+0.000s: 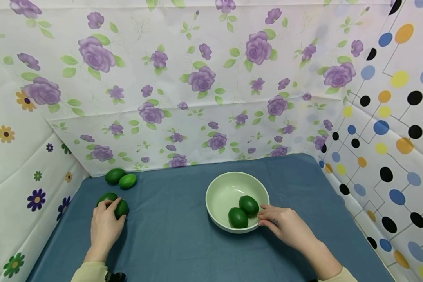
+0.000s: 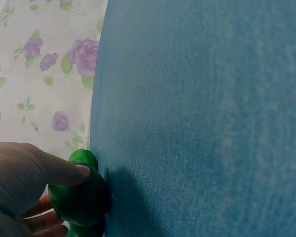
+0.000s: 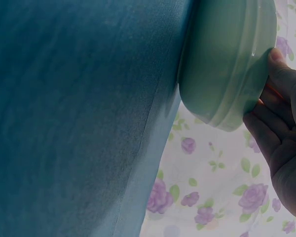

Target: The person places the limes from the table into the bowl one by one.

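Observation:
My left hand [image 1: 105, 223] is at the table's left side, thumb and fingers around a dark green, lime-like fruit [image 1: 121, 209]. Another dark green fruit [image 1: 106, 197] lies against it, partly behind the fingers. The left wrist view shows the thumb pressed on the held fruit [image 2: 81, 200]. On the right, my right hand [image 1: 285, 225] holds the rim of a pale green bowl [image 1: 220, 194] with thumb and fingertips. From the right wrist, the bowl's outer wall [image 3: 222, 64] shows. Two dark green fruits [image 1: 238, 217] lie inside the bowl, near my right fingers.
Behind the left hand lie a dark green fruit [image 1: 114, 176] and a smaller, brighter green lime [image 1: 128, 181]. A blue cloth [image 1: 169, 219] covers the table. A flowered sheet [image 1: 183, 78] hangs at the back, and a dotted sheet [image 1: 391, 149] on the right.

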The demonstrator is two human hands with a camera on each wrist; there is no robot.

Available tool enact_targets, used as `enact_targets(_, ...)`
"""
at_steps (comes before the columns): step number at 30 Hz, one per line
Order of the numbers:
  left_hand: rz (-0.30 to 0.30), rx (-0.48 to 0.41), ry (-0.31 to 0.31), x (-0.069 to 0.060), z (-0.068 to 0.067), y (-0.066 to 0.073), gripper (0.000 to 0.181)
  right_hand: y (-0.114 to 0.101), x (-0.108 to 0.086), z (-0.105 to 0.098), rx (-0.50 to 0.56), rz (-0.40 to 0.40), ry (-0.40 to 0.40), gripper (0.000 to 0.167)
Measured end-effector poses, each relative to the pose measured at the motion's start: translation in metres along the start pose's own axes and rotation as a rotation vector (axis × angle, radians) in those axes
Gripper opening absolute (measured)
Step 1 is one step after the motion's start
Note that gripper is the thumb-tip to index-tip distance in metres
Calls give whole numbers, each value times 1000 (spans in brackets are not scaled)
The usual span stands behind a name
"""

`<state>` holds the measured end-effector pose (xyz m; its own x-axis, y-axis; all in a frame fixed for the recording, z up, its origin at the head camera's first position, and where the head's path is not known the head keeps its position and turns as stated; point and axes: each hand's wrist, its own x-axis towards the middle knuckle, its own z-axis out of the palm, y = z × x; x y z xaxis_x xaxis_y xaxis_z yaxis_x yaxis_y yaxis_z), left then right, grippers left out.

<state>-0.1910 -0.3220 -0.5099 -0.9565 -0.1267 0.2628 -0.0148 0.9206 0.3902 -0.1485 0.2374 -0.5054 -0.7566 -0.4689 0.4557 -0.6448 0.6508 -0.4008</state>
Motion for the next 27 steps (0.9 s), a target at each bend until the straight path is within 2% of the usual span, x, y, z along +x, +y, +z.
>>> enact_targets(6, -15, 7, -21, 0, 0, 0, 69, 0, 0, 0, 0, 5, -7, 17)
enact_targets(17, 37, 14, 28, -2, 6, -2, 63, -1, 1, -1, -1, 11, -9, 16)
enact_targets(22, 34, 2, -4, -3, 6, -1, 63, 0, 1, -1, -2, 7, -8, 16)
enact_targets(27, -11, -14, -52, -3, 5, 1, 64, 0, 1, -1, -4, 6, -7, 17)
